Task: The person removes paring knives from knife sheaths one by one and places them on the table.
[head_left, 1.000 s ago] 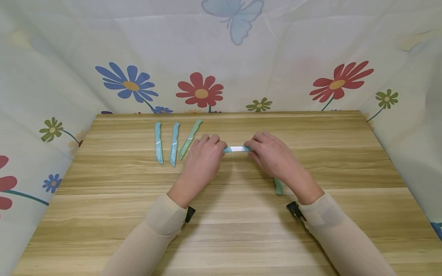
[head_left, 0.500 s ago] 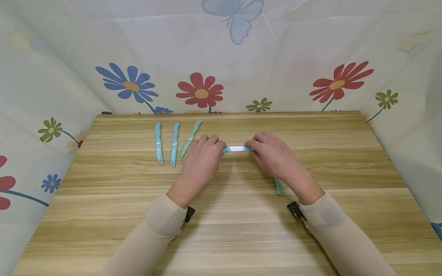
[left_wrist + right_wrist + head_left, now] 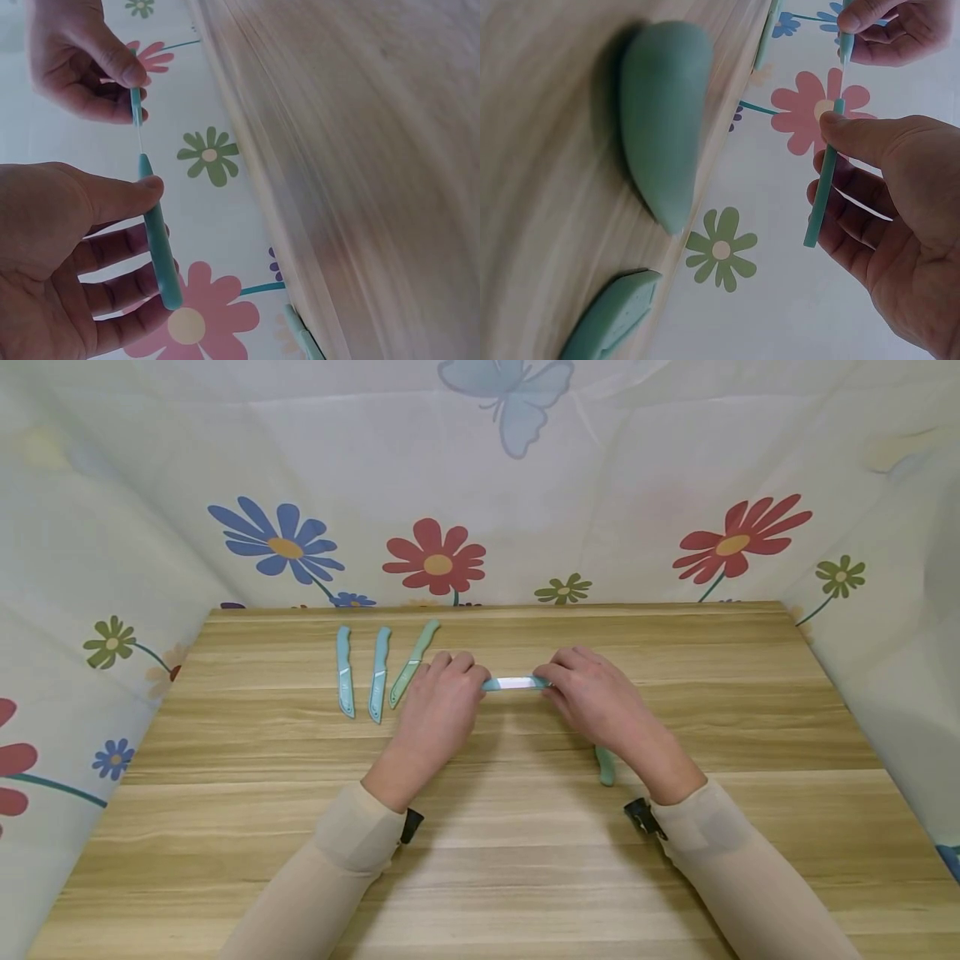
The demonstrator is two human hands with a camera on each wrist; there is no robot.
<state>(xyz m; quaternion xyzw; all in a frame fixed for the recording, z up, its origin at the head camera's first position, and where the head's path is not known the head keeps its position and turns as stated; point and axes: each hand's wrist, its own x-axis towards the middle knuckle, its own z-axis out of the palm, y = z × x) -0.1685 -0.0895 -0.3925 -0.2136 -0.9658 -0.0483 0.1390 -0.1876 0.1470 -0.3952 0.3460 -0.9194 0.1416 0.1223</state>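
Observation:
A small blue paring knife (image 3: 515, 683) is held level above the table, its bright blade bare between my two hands. My left hand (image 3: 442, 697) pinches the rounded handle (image 3: 159, 247) between thumb and fingers. With thumb and fingers, my right hand (image 3: 596, 697) grips the flat blue sheath (image 3: 825, 195); the blade tip's end inside it is hidden. Below the right wrist lies a green handle (image 3: 606, 766), partly covered by the hand. The right wrist view also shows a green sheath-like piece (image 3: 615, 315) on the table near that handle.
Left of my left hand lie two blue sheathed knives (image 3: 344, 672) and a slanted green sheathed knife (image 3: 414, 662). The wooden table (image 3: 495, 860) meets a flower-printed cloth (image 3: 622, 485) at its back and sides.
My hands have drawn very slightly apart, and a little more of the blade shows between handle and sheath. The knives on the table have not moved.

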